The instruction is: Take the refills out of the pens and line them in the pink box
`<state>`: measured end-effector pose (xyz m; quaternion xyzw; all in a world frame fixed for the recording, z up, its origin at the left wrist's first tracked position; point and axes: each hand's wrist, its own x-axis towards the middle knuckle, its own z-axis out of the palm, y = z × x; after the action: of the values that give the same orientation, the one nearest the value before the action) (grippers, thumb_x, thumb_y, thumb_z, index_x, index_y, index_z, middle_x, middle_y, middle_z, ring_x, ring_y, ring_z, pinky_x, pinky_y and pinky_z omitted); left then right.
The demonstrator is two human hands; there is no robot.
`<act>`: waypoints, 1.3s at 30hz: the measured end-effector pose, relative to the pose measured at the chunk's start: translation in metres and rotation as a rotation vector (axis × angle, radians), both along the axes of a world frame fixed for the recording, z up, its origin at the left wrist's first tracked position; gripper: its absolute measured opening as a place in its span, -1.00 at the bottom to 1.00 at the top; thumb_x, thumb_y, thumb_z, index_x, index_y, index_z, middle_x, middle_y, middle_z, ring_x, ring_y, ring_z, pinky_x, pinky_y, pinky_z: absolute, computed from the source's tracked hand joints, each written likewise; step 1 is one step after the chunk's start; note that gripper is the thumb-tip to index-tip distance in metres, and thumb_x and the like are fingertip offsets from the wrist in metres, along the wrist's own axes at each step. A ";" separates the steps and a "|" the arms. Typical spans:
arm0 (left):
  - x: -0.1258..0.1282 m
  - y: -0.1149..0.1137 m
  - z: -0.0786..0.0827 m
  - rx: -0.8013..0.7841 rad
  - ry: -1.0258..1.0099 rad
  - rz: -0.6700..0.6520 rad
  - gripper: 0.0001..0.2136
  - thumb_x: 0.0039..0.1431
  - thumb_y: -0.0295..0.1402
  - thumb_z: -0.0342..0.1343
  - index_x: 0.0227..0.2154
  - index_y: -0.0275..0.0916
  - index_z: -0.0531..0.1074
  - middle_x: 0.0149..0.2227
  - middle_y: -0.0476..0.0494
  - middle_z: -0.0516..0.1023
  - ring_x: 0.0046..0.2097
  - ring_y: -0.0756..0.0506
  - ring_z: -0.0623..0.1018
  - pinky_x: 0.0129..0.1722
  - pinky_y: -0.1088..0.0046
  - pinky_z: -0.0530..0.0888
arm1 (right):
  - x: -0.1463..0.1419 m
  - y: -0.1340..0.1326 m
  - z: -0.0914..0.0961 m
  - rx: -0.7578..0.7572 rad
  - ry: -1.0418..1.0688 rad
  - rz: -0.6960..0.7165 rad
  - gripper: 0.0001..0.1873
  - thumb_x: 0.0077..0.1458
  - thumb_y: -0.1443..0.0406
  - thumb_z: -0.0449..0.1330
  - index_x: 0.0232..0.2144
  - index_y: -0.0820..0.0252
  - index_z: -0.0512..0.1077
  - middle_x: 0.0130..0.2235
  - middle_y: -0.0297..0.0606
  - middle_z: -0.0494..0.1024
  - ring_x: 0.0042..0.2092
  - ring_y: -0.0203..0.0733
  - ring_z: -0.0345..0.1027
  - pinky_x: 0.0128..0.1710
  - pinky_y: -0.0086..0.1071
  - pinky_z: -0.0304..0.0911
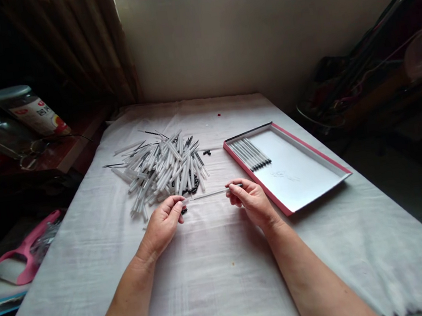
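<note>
A clear pen barrel (208,195) is stretched level between both hands above the white cloth. My left hand (165,221) pinches its left end, with small black parts showing under the fingers. At the barrel's right end my right hand (251,200) is closed around it. Just beyond my hands lies a pile of several white pen barrels and black parts (163,167). To the right, a shallow tray with a pink rim (313,150) holds a row of several finished pens (251,153) in its far left corner.
The table is covered with a white cloth (219,276) and stands against a pale wall. A jar (29,109) and clutter sit on a dark shelf at the left, with a pink tool (25,252) lower down. Dark bags and rods stand at the right.
</note>
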<state>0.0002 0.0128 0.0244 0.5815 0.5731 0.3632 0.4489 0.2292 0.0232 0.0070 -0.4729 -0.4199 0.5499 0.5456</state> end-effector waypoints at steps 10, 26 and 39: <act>0.005 0.001 -0.007 0.031 0.053 -0.023 -0.71 0.11 -0.16 0.02 -0.25 -0.26 0.44 -0.49 0.01 0.45 -0.50 0.01 0.43 -0.43 0.49 0.41 | 0.003 0.000 0.001 -0.041 -0.008 0.008 -0.68 -0.15 0.07 0.33 -0.44 0.20 0.48 -0.55 -0.30 0.50 -0.58 -0.36 0.22 -0.62 -0.47 -0.03; 0.021 -0.005 -0.008 -0.083 -0.127 -0.026 -0.68 0.00 -0.13 0.13 -0.29 -0.28 0.50 -0.46 -0.04 0.51 -0.56 0.06 0.35 -0.54 0.55 0.32 | 0.024 -0.003 0.011 -0.205 -0.292 0.382 -0.66 -0.17 0.17 0.34 -0.32 0.27 0.60 -0.55 -0.32 0.51 -0.57 -0.40 0.16 -0.58 -0.47 0.04; 0.027 -0.003 -0.020 -0.205 -0.228 0.054 -0.66 -0.11 -0.14 0.24 -0.35 -0.32 0.53 -0.43 -0.15 0.62 -0.55 0.02 0.48 -0.51 0.53 0.41 | 0.017 0.001 -0.004 0.022 -0.529 0.387 -0.73 0.00 0.17 0.20 -0.36 0.21 0.61 -0.28 -0.19 0.66 -0.22 -0.09 0.51 -0.17 -0.29 0.34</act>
<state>0.0268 0.0102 0.0039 0.4720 0.5679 0.3784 0.5582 0.2458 0.0244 0.0032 -0.5049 -0.6352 0.4967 0.3080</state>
